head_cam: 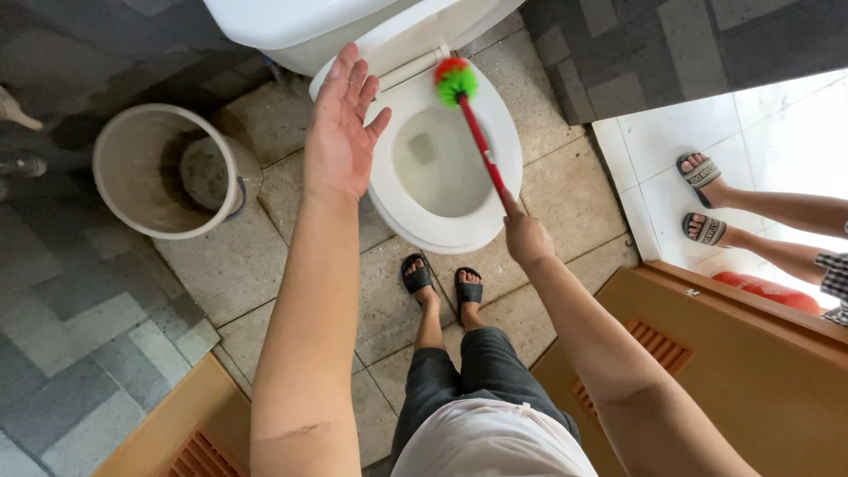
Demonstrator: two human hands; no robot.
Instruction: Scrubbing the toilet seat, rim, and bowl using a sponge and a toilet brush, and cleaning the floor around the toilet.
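Note:
My right hand (527, 237) grips the red handle of a toilet brush (477, 132). Its green and red bristle head rests on the back rim of the white toilet seat (505, 150). My left hand (343, 128) is held out flat, fingers apart, over the left edge of the toilet near the raised lid (402, 44), holding nothing. The bowl holds water. My feet in black sandals (442, 283) stand on the tiles just in front of the toilet.
A beige bucket (163, 168) stands on the tiled floor left of the toilet. A brown door (733, 371) is open at the right. Beyond it another person's sandalled feet (702, 199) stand on white tiles. A brown panel (168, 433) lies at lower left.

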